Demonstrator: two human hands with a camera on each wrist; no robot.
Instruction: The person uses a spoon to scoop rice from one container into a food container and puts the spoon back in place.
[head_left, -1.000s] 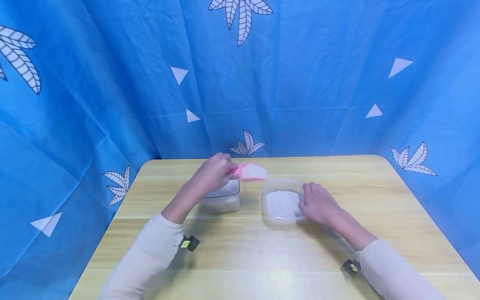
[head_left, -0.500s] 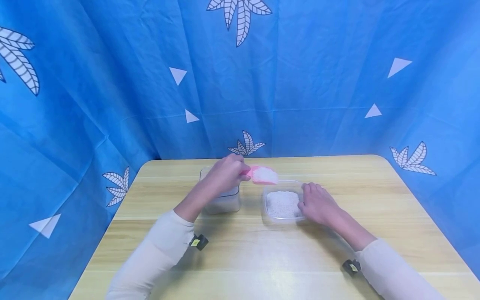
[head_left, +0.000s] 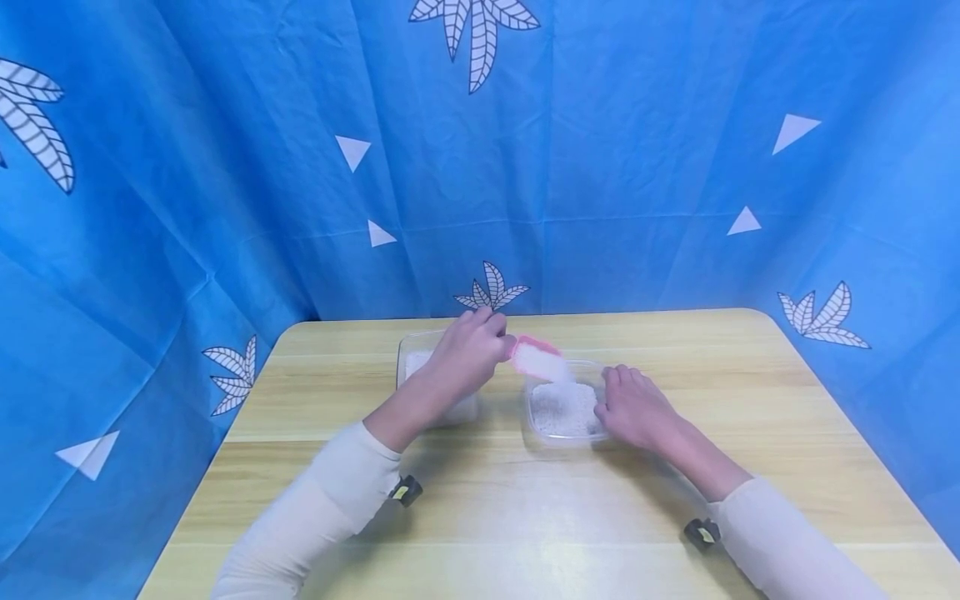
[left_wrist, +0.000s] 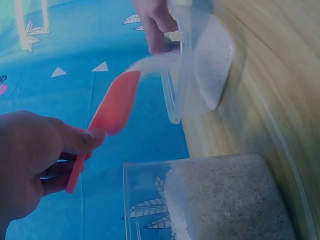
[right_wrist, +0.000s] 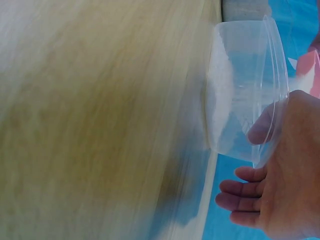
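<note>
My left hand pinches the handle of a pink scoop. The scoop is tipped over the near rim of a clear plastic tub, and a stream of white grains, looking like rice, falls from its lip into the tub. A layer of rice covers the tub's bottom. On the tub's right side, my right hand grips the rim, thumb inside the wall and fingers outside. Below and behind the left hand stands a taller clear container of rice, partly hidden by that arm in the head view.
Both containers stand side by side on a light wooden table, with a gap between them. A blue curtain with leaf and triangle prints hangs behind the table and along its sides.
My left hand has carried the loaded scoop rightward from above the taller container to the tub and tilted it, so rice now pours out. My right hand has stayed at the tub's rim.
</note>
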